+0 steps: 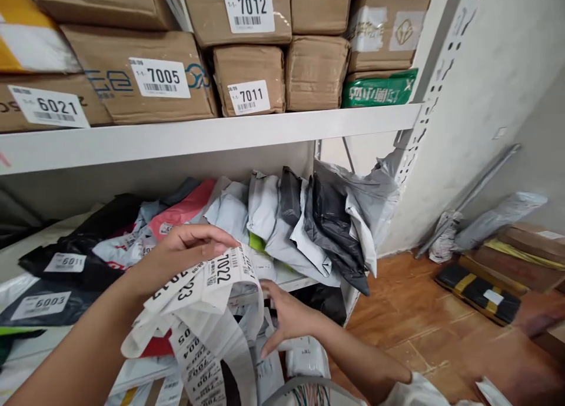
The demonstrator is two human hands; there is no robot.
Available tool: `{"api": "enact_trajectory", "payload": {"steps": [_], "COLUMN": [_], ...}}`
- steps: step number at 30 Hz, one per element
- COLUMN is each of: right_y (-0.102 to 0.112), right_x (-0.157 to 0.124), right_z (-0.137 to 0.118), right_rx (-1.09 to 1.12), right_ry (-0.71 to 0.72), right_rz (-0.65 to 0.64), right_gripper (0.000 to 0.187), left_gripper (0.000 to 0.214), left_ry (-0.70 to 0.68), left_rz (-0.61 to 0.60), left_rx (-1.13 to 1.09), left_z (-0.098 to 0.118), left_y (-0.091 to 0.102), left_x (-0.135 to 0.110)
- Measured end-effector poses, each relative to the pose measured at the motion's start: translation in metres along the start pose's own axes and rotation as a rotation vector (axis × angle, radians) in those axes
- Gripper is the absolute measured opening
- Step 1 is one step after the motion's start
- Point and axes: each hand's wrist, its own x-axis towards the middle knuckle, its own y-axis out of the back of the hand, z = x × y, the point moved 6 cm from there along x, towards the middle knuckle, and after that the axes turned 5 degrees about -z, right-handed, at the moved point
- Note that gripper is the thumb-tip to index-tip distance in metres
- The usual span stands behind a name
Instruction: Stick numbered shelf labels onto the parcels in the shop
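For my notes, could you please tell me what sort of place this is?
Probably a parcel storeroom: numbered cardboard boxes on a shelf, mailer bags below, and a label strip in the left hand.

The head-worn camera looked forward and down, close above the left hand (176,256) and right hand (289,318), facing a white metal shelf (212,136).

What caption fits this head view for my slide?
The left hand holds a strip of numbered labels while the right hand reaches among poly mailers under a shelf of boxes.
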Motion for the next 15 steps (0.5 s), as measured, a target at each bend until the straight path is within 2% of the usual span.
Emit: {"api": "enact_trajectory", "payload": {"steps": [1,2,4,6,8,11,13,15], "right_y": [-0.008,-0.02,-0.047,-0.062,-0.056,-0.025,-0.008,0.006], "right_x": [0.011,0.021,0.037,0.043,0.04,0.025,0.011,-0.003], "right_z": [-0.002,0.001,0.017,0.039,0.055,0.07,0.077,0.083], "right_rx": [0.079,0.166,0.379,0.607,0.798,0.936,0.883,0.727], "right_ry": [0.059,0.085,0.034,-0.05,-0.046,-0.012,-0.098,-0.233], "right_rz": [0.047,0.028,-0.145,-0.357,-0.488,-0.632,-0.742,-0.814], "right_gripper": [0.119,0.109,0.079,0.066,0.073,0.082,0.082,0.073], "left_gripper": [0.023,0.022,0.022,0.025,0.029,0.039,0.051,0.064], "left_ry": [-0.009,-0.019,-0.009,0.063,0.149,0.227,0.283,0.362], "left_rz": [0.042,0.091,0.192,0.302,0.395,0.521,0.592,0.644], "left_rx": [-0.003,-0.004,0.001,-0.003,-0.01,0.009,0.027,0.02], "left_z": [0.001,0.002,-0.001,-0.01,-0.023,-0.043,-0.058,-0.074], "left_y": [0.006,0.013,0.03,0.05,0.071,0.103,0.125,0.144], "left_x": [-0.007,-0.014,-0.03,-0.048,-0.065,-0.088,-0.102,-0.116]}}
